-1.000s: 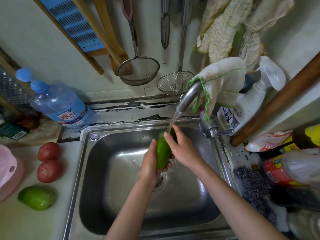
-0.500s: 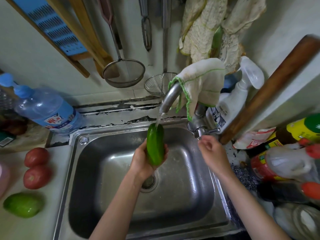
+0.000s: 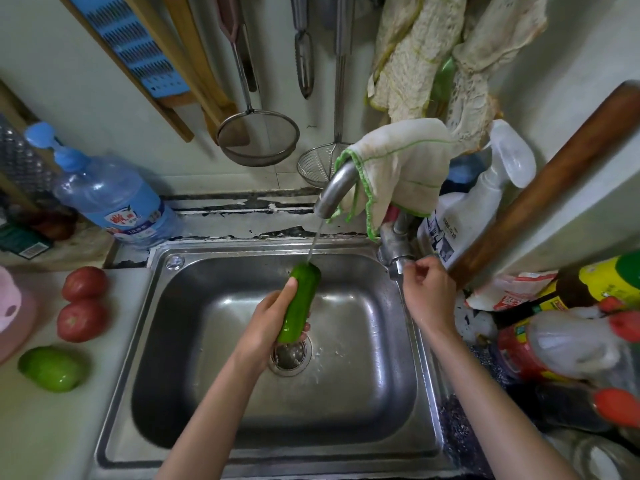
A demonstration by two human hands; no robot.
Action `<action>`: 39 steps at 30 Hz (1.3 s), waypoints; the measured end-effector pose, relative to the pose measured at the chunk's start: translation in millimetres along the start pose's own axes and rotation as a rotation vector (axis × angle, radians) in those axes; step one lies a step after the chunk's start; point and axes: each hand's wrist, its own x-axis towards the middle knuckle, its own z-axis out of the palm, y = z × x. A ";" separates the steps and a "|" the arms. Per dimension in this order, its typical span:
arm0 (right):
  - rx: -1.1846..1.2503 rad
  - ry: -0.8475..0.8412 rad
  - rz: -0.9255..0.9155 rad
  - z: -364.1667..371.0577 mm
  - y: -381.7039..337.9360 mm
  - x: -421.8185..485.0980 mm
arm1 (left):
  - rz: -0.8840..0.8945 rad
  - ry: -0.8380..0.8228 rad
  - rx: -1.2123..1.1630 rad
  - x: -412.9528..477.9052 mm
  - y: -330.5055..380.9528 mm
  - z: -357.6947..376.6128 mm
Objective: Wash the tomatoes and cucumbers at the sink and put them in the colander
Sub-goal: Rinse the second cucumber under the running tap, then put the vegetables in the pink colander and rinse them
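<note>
My left hand (image 3: pixel 268 323) grips a green cucumber (image 3: pixel 300 302) upright over the steel sink (image 3: pixel 162 327), above the drain. A thin stream of water from the faucet (image 3: pixel 334 190) falls on the cucumber's top end. My right hand (image 3: pixel 427 294) is at the tap handle (image 3: pixel 398 266) on the sink's right rim, fingers curled around it. Two red tomatoes (image 3: pixel 84 283) (image 3: pixel 81 320) and a second green cucumber (image 3: pixel 52 368) lie on the counter left of the sink. A pink colander (image 3: pixel 14 311) shows at the left edge.
A blue water bottle (image 3: pixel 107 199) stands behind the sink's left corner. A cloth (image 3: pixel 401 168) drapes over the faucet. A spray bottle (image 3: pixel 481 202), a wooden handle (image 3: pixel 543 181) and several bottles (image 3: pixel 568 344) crowd the right side. Strainers (image 3: pixel 258 138) hang on the wall.
My right hand left the cucumber and moved right to the tap handle. My left hand now holds the cucumber alone. The water stream looks thinner.
</note>
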 end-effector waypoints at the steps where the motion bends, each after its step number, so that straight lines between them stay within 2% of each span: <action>1: -0.012 -0.001 -0.013 -0.5 0.5 2.4 | 0.018 0.013 0.019 -2.9 0.4 1.2; 7: -0.012 -0.041 -0.036 -3.1 4.4 11.6 | 0.070 0.081 0.124 -14.7 -1.2 10.6; 10: 0.002 -0.116 -0.008 -8.5 3.4 12.1 | 0.084 0.139 0.179 -16.8 -5.2 10.5; 15: 0.075 -0.353 0.049 -17.2 -15.0 -11.2 | 0.083 0.196 0.219 -26.9 -12.4 9.3; 18: 0.091 -0.592 -0.008 -1.4 -33.0 -42.2 | 0.100 0.215 0.230 -34.7 -14.7 8.2; 20: 0.213 -0.765 0.038 16.4 -41.2 -56.1 | 0.124 0.228 0.231 -38.0 -16.9 6.7; 22: 0.318 -0.848 0.124 32.4 -46.0 -64.1 | 0.146 0.240 0.229 -41.4 -18.4 3.8; 29: 0.406 -0.939 0.244 60.1 -57.2 -88.7 | 0.203 0.180 0.225 -57.5 -24.3 -21.1; 35: 0.302 -0.849 0.180 83.7 -75.9 -104.9 | 0.177 0.026 0.098 -68.8 -31.4 -68.4; 39: 0.303 -0.797 0.164 108.9 -96.4 -119.5 | 0.200 0.065 0.103 -73.8 -35.8 -121.1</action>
